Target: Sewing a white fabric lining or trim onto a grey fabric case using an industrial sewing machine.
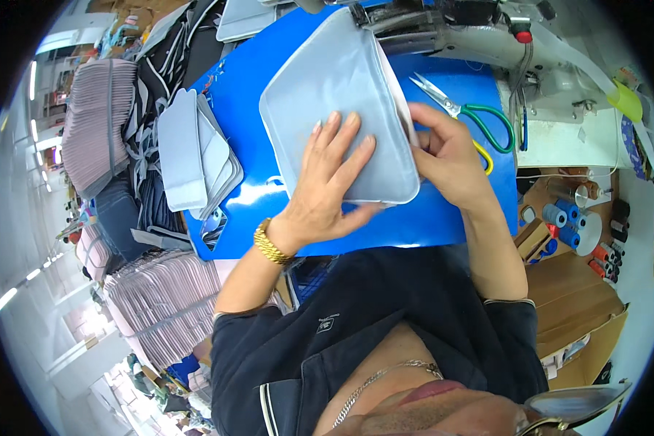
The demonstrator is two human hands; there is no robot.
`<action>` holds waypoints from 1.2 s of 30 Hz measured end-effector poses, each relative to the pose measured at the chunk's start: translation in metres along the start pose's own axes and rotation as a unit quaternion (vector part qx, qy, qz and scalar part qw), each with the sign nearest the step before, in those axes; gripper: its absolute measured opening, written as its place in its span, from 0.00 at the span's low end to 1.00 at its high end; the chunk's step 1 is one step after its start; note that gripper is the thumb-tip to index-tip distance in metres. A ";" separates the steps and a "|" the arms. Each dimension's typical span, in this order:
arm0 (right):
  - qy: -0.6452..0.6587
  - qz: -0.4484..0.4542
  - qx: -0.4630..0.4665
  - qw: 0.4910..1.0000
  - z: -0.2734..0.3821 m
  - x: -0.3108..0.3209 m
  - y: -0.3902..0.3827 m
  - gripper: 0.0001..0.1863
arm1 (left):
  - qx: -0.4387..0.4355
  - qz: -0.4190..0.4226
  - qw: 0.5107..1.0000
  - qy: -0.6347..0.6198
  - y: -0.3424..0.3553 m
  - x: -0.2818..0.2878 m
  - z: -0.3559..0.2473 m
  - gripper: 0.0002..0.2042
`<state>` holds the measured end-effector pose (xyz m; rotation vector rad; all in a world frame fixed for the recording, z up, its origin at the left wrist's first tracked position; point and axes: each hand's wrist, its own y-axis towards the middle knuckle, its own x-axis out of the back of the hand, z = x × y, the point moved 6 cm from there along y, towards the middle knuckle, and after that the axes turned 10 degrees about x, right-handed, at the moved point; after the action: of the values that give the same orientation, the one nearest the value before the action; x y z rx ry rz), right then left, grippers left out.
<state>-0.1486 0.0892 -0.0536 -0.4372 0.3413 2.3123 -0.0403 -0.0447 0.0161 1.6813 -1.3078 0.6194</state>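
A light grey padded fabric panel [327,87] with piped edges lies tilted on the blue work surface [254,145], its far end beside the sewing machine [407,40]. My left hand [334,167] rests flat on its near half, fingers spread. At the right edge, my right hand [447,156] has its fingers curled and pinched on the panel's side, where a paler layer shows. The exact grip of those fingertips is partly hidden. Just beyond the right hand lie open scissors [454,109] with green and yellow handles.
Cut grey panels [185,156] are stacked at the left on the blue surface. Tied pink bundles [98,123] and dark straps [156,73] stand further left. Right of the table, thread spools [567,218] and a cardboard box [581,291] sit lower down.
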 end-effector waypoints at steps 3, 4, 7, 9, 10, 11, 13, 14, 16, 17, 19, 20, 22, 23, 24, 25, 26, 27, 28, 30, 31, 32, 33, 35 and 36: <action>-0.128 -0.054 0.025 0.990 -0.016 0.001 0.002 0.25 | -0.038 -0.044 0.998 0.002 -0.027 -0.008 0.006 0.29; -0.175 -0.088 -0.007 0.981 -0.021 0.004 -0.001 0.26 | -0.065 -0.064 0.996 0.003 -0.031 -0.008 0.006 0.30; -0.022 -0.076 -0.016 0.997 -0.022 -0.012 -0.021 0.30 | -0.094 -0.109 0.989 0.008 -0.031 0.001 0.004 0.29; 0.080 -0.094 -0.019 0.992 -0.017 -0.017 -0.031 0.24 | -0.115 -0.105 0.988 -0.001 -0.025 0.008 -0.003 0.27; 0.062 -0.062 -0.049 0.995 -0.015 -0.019 -0.034 0.22 | -0.119 -0.091 0.989 0.005 -0.021 0.012 -0.007 0.26; 0.043 -0.031 -0.078 0.996 -0.013 -0.020 -0.037 0.20 | -0.123 -0.076 0.989 0.010 -0.017 0.017 -0.012 0.26; -0.033 0.011 -0.072 0.997 -0.003 -0.020 -0.039 0.16 | -0.116 -0.037 0.992 0.036 -0.011 0.028 -0.021 0.25; -0.090 0.021 -0.035 0.995 0.005 -0.020 -0.038 0.15 | -0.128 -0.018 0.991 0.041 -0.006 0.033 -0.024 0.25; -0.148 0.026 0.003 0.989 0.018 -0.018 -0.040 0.13 | -0.144 0.020 0.988 0.057 0.001 0.040 -0.027 0.26; -0.149 0.020 0.004 0.989 0.022 -0.018 -0.043 0.12 | -0.146 0.033 0.987 0.061 0.003 0.043 -0.029 0.26; -0.146 0.015 0.004 0.989 0.027 -0.017 -0.045 0.12 | -0.163 0.047 0.983 0.067 0.010 0.046 -0.031 0.26; -0.144 0.013 0.004 0.989 0.028 -0.017 -0.045 0.13 | -0.171 0.055 0.981 0.070 0.014 0.047 -0.032 0.26; -0.151 0.014 -0.003 0.988 0.030 -0.016 -0.042 0.14 | -0.166 0.071 0.981 0.072 0.022 0.048 -0.031 0.26; -0.160 0.017 -0.008 0.987 0.029 -0.014 -0.038 0.15 | -0.166 0.078 0.980 0.073 0.027 0.049 -0.029 0.27; -0.165 0.013 -0.015 0.986 0.029 -0.012 -0.034 0.16 | -0.171 0.076 0.979 0.076 0.033 0.050 -0.027 0.26; -0.170 0.019 -0.006 0.985 0.030 -0.012 -0.029 0.16 | -0.173 0.075 0.979 0.078 0.038 0.050 -0.025 0.26; -0.172 0.020 0.002 0.985 0.031 -0.011 -0.024 0.17 | -0.176 0.074 0.978 0.080 0.042 0.051 -0.023 0.26; -0.169 0.022 0.017 0.985 0.033 -0.012 -0.019 0.17 | -0.163 0.081 0.980 0.084 0.046 0.051 -0.020 0.25; -0.177 0.013 0.015 0.984 0.032 -0.011 -0.013 0.17 | -0.167 0.078 0.979 0.089 0.050 0.051 -0.017 0.25; -0.178 -0.002 0.022 0.984 0.031 -0.011 -0.002 0.17 | -0.174 0.074 0.977 0.102 0.057 0.049 -0.012 0.25; -0.187 -0.003 0.023 0.982 0.031 -0.011 0.003 0.17 | -0.165 0.074 0.979 0.098 0.060 0.049 -0.009 0.24; -0.191 -0.005 0.024 0.981 0.030 -0.010 0.008 0.16 | -0.170 0.069 0.978 0.103 0.064 0.049 -0.007 0.24; -0.189 -0.007 0.017 0.982 0.028 -0.009 0.013 0.16 | -0.174 0.064 0.977 0.107 0.068 0.049 -0.004 0.24; -0.222 0.003 0.026 0.975 0.027 -0.008 0.023 0.15 | -0.172 0.057 0.976 0.120 0.075 0.049 0.002 0.23; -0.234 0.002 0.023 0.972 0.026 -0.007 0.028 0.14 | -0.176 0.058 0.975 0.121 0.078 0.049 0.005 0.23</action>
<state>-0.1696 0.0749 -0.0236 0.1376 0.1601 2.3180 -0.0988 -0.0767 0.0799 1.2110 -1.2599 0.5993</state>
